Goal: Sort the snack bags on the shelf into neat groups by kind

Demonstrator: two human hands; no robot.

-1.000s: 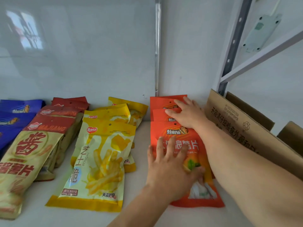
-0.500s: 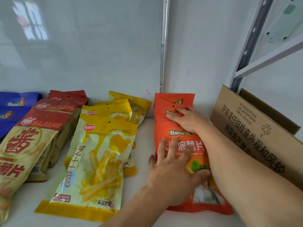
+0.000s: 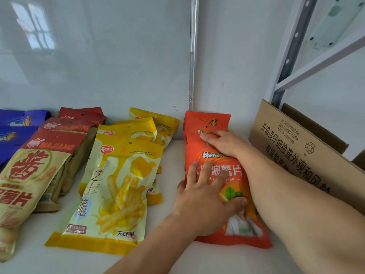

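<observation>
The left hand [image 3: 205,196] is laid flat and spread on the front orange bag [image 3: 235,194], fingers splayed over the printed characters and the thumb pressed against the lower part of the picture; nothing is gripped by it. The right hand [image 3: 225,143] is laid palm-down farther back on the orange stack [image 3: 207,123], its fingers extended over the upper edges of the bags behind (whether an edge is pinched cannot be told).

Taking the orange stack as the landmark: three overlapping orange bags are seen, shingled toward the back wall [image 3: 98,56], the rearmost touching it beside a vertical metal strip [image 3: 192,56]. Just to the right of the stack, behind the right forearm, an open cardboard box [image 3: 296,147] is stood, leaving little room on that side. To the left of the stack a bare strip of white shelf [image 3: 171,161] is left open, running from the wall to the front edge. Beyond that strip the yellow bags [image 3: 118,184] are lain in an overlapping row, printed with fries and cheese cubes. Farther left the red-topped beige bags [image 3: 39,165] are stacked likewise, and at the far left the blue bags [image 3: 13,131] are cut by the frame. Above the box a grey shelf upright [image 3: 292,50] is seen.
</observation>
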